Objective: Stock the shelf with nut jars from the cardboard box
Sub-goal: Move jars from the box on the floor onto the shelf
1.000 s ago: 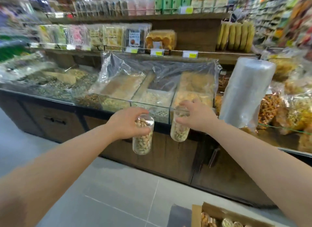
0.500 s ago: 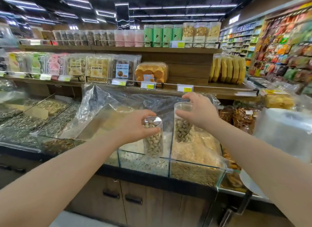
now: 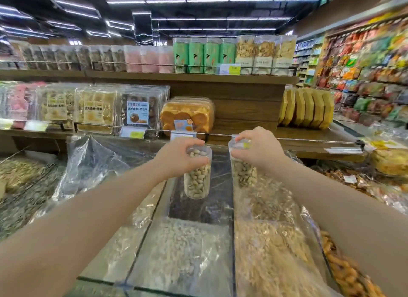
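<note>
My left hand grips the top of a clear jar of pale nuts, held upright over the glass bins. My right hand grips the lid end of a second clear nut jar, a little higher and to the right, close to the front rail of the wooden middle shelf. Both jars hang in the air, apart from each other. The shelf has a bare stretch of wood between the orange cake box and the yellow packs. The cardboard box is out of view.
Glass bulk bins covered with plastic film lie below my arms. A metal rail with price tags runs along the shelf front. The top shelf holds green canisters and clear tubs. Bagged snacks stand at the right.
Both hands have risen and reached forward with their jars, from in front of the counter cabinet to over the bins near the middle shelf. The view has tilted up; the box has left the view.
</note>
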Motion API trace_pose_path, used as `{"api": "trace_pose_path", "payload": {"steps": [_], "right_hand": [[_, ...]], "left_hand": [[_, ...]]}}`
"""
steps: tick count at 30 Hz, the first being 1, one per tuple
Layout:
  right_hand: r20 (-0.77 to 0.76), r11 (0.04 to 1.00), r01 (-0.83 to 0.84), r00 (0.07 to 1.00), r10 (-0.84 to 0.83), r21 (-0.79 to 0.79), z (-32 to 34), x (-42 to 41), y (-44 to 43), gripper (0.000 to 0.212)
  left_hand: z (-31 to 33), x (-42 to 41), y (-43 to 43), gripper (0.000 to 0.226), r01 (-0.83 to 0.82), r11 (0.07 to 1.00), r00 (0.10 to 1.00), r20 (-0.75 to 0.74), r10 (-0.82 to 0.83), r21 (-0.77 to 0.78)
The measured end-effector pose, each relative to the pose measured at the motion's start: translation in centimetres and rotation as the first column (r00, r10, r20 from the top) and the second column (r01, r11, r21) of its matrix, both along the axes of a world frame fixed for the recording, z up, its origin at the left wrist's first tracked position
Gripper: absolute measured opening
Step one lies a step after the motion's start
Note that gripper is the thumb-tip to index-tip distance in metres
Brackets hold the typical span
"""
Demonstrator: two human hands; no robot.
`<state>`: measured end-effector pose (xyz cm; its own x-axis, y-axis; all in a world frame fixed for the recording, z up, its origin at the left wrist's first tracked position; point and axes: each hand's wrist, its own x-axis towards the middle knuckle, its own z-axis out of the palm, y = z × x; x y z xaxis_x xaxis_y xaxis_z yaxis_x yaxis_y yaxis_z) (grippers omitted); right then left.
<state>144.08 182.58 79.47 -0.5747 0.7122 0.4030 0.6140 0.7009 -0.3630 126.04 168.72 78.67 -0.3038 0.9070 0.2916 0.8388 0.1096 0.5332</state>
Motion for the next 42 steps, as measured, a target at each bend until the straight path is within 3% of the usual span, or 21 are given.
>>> {"api": "trace_pose_path", "payload": {"steps": [7,11,23,29,34,37,42], "right_hand": [[-0.196,0.988,0.053,0.980,-0.023,0.148,2.3,-7.0,9.5,0.044],[-0.276,0.972,0.091,0.961,-0.028,0.218,3.6,-10.7,14.5,0.031],[-0.147,0.995,0.010,0.989,0.005,0.103,-1.5,-21.0,32.2,0.033],[-0.231,1.000,-0.007,0.973,0.005,-0.007,-4.3,-23.7,35.2,0.032],[-0.041,0.987,-0.140,0.990,0.137,-0.074,-4.4,-24.5,35.3,0.050],[-0.076,0.980,-0.164,0.985,0.156,-0.114,-4.1,-23.3,34.9,0.060],[-0.165,0.994,-0.108,0.981,0.103,-0.021,-3.4,-20.1,33.4,0.055]], "left_hand": [[3.1,-6.5,9.3,0.050,0.098,0.994,0.992,-0.079,-0.093,0.054],[3.2,-9.0,14.0,0.052,0.136,0.989,0.989,-0.059,-0.133,0.052],[1.4,-13.2,23.6,0.055,0.182,0.983,0.983,0.011,-0.182,-0.022],[0.2,-14.1,25.4,0.055,0.217,0.975,0.976,0.051,-0.214,-0.056],[0.6,-14.2,26.1,0.055,0.236,0.970,0.970,0.076,-0.232,-0.060],[1.1,-14.1,26.5,0.057,0.254,0.965,0.967,0.058,-0.250,-0.072],[2.5,-13.2,27.4,0.056,0.210,0.978,0.978,0.000,-0.210,-0.003]]}}
